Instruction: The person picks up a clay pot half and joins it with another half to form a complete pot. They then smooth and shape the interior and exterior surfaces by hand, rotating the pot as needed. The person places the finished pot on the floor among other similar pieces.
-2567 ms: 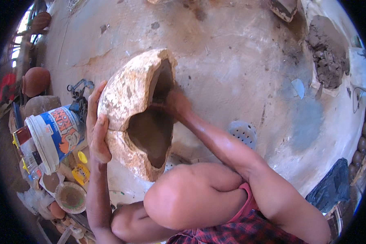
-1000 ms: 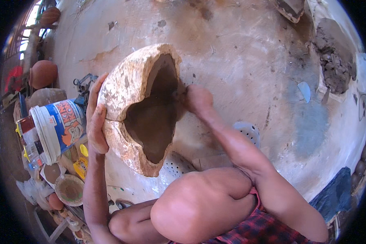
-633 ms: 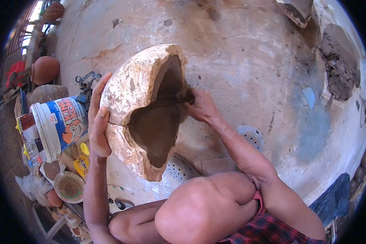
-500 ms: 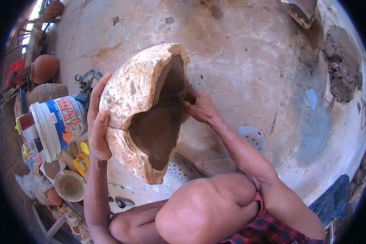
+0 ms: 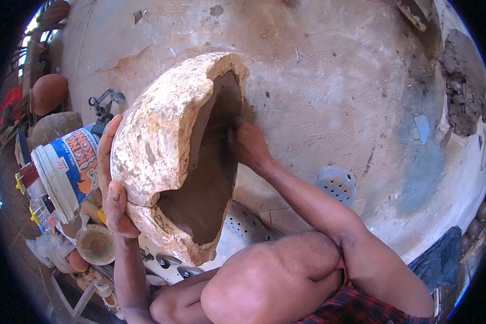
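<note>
A large bowl-shaped mould (image 5: 156,135), whitish and flaky like plaster, is tilted so its jagged opening turns to the right. A seam crosses its lower part. Smooth brown clay (image 5: 200,197) lines the hollow. My left hand (image 5: 116,208) presses against the mould's outer left side, thumb and fingers curved round it and bearing on it. At the opening's right edge, my right hand (image 5: 251,144) is closed, with its fingertips reaching into the shadowed hollow against the clay. What those fingertips hold, if anything, is hidden.
A white and blue paint bucket (image 5: 67,173) lies on its side at left, near a round clay pot (image 5: 49,94) and a small bowl (image 5: 95,244). Perforated shoes (image 5: 336,185) are under me. A heap of wet clay (image 5: 464,86) sits at far right.
The mould and my left hand have shifted left and slightly nearer, and the opening is turned a little. My right hand has moved left, deeper into the hollow.
</note>
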`<action>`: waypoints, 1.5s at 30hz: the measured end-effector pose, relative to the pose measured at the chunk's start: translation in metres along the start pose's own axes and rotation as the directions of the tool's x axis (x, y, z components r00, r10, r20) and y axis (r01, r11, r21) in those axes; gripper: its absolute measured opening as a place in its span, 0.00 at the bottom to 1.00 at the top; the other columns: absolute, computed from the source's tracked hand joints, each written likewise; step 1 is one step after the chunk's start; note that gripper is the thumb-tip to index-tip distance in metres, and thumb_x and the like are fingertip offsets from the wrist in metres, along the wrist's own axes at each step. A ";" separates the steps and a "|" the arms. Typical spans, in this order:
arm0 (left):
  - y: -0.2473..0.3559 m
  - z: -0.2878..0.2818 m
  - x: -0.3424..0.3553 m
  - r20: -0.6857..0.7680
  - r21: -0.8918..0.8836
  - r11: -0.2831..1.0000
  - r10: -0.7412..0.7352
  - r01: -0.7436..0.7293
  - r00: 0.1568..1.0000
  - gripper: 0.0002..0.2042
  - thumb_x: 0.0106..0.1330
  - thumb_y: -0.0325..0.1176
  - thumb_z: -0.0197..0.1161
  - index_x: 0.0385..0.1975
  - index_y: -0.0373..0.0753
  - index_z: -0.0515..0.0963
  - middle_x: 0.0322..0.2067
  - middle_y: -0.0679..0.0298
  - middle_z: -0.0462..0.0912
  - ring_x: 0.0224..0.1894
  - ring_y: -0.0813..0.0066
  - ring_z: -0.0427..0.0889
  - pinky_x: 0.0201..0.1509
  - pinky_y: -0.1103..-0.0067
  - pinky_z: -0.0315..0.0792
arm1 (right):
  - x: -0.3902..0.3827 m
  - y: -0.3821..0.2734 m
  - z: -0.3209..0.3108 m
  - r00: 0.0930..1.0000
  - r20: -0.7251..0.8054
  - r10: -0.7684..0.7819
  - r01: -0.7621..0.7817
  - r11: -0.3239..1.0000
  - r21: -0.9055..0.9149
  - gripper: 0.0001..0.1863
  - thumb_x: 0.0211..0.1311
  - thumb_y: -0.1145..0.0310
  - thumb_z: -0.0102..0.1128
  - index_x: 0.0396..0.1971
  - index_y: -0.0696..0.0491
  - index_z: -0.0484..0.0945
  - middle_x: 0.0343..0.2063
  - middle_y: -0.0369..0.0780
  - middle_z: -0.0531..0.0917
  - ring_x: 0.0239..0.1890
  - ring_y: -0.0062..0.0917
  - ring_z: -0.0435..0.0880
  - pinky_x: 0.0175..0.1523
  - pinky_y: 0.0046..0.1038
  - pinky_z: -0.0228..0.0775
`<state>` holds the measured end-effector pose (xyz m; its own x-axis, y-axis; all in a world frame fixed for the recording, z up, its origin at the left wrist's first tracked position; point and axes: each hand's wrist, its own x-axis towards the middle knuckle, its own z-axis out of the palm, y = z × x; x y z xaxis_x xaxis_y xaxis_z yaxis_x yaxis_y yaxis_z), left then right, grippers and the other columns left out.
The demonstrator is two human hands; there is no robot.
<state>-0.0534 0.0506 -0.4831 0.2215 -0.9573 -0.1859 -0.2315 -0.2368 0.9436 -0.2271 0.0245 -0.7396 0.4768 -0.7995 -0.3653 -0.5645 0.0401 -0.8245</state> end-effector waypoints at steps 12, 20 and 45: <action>-0.020 -0.046 -0.053 -0.183 -0.486 0.873 -0.066 -0.032 0.981 0.23 0.83 0.35 0.51 0.69 0.24 0.69 0.63 0.45 0.79 0.57 0.57 0.85 0.56 0.69 0.84 | -0.002 -0.057 -0.014 0.990 0.047 0.135 -0.142 0.970 0.199 0.15 0.61 0.66 0.63 0.36 0.65 0.80 0.35 0.61 0.86 0.40 0.59 0.87 0.47 0.56 0.80; -0.049 -0.099 -0.072 -0.394 0.129 0.988 0.129 -0.084 0.910 0.20 0.82 0.31 0.51 0.67 0.24 0.73 0.63 0.43 0.79 0.58 0.54 0.85 0.64 0.64 0.81 | -0.016 -0.112 -0.021 0.993 -0.071 -0.100 0.121 0.888 0.443 0.10 0.58 0.73 0.61 0.35 0.66 0.81 0.31 0.61 0.85 0.37 0.59 0.86 0.47 0.51 0.81; -0.005 0.000 -0.007 -0.158 -0.051 0.997 -0.058 0.050 0.986 0.39 0.72 0.51 0.53 0.74 0.25 0.60 0.71 0.44 0.67 0.73 0.56 0.69 0.77 0.65 0.59 | -0.067 -0.141 -0.101 0.842 -0.133 -0.523 0.507 0.683 0.526 0.13 0.60 0.73 0.62 0.45 0.55 0.77 0.33 0.51 0.85 0.34 0.54 0.86 0.39 0.51 0.81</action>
<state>-0.0539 0.0586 -0.4860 0.3818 -0.9036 -0.1942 -0.1715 -0.2757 0.9458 -0.2474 0.0122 -0.5553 0.6065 -0.7742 0.1809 0.2105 -0.0630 -0.9756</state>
